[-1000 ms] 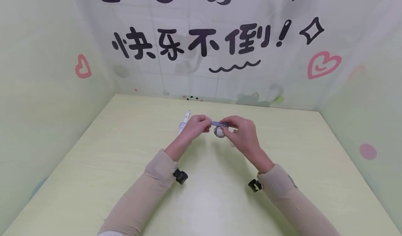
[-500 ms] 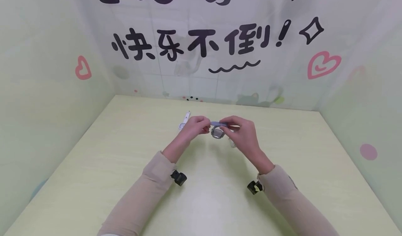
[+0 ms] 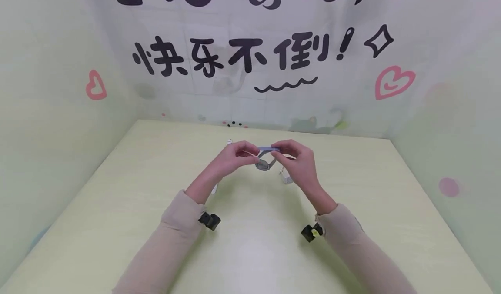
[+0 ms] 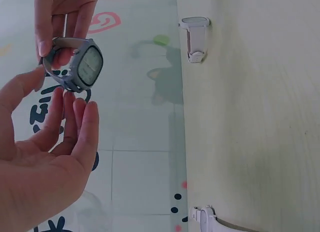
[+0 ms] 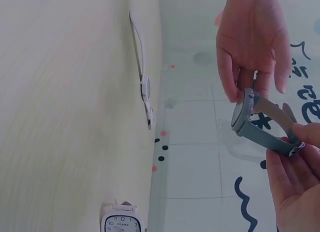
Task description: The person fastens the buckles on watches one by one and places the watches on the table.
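Observation:
A grey-blue wristwatch (image 3: 262, 165) is held up above the far part of the table, its strap bent round into a loop. My right hand (image 3: 299, 161) pinches the strap by the buckle (image 5: 296, 149) between thumb and fingers. On the other side, my left hand (image 3: 231, 157) has loosely spread fingers, with the fingertips (image 4: 68, 99) right at the underside of the watch case and the thumb tip close to the strap. The watch face (image 4: 90, 66) points away from the strap loop and shows a pale dial.
On the pale table (image 3: 250, 242) lies a white watch (image 5: 142, 62), partly behind my left forearm in the head view. Another white watch (image 3: 287, 175) stands beside my right hand, its strap looped. A printed wall (image 3: 242, 98) rises behind the table, with side walls left and right.
My left hand has loosened from its pinch on the strap end, and its fingers have spread around the watch. The watch has turned and shifted slightly left, showing its loop.

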Demonstrator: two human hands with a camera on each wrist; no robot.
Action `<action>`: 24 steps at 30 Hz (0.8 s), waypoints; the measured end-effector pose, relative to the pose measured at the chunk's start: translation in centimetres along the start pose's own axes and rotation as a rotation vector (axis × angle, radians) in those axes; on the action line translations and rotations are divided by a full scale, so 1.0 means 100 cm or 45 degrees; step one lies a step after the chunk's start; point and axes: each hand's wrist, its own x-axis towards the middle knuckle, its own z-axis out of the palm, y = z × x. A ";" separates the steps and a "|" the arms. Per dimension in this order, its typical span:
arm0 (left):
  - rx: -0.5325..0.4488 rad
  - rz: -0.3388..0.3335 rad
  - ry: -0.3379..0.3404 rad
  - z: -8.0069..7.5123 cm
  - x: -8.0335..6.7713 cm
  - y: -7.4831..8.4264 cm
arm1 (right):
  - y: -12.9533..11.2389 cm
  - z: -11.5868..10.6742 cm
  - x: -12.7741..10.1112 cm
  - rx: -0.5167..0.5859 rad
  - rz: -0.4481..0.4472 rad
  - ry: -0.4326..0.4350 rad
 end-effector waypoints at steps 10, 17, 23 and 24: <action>0.138 0.053 0.038 -0.001 -0.007 -0.003 | -0.001 0.007 -0.003 -0.003 -0.035 -0.036; 0.090 0.120 0.108 0.000 -0.006 -0.002 | 0.001 0.007 -0.002 -0.086 -0.156 -0.110; 0.040 0.174 0.187 0.002 -0.006 -0.003 | -0.001 0.005 -0.002 -0.143 -0.228 -0.154; 0.042 0.187 0.203 0.002 -0.005 -0.003 | -0.001 0.005 -0.002 -0.158 -0.243 -0.157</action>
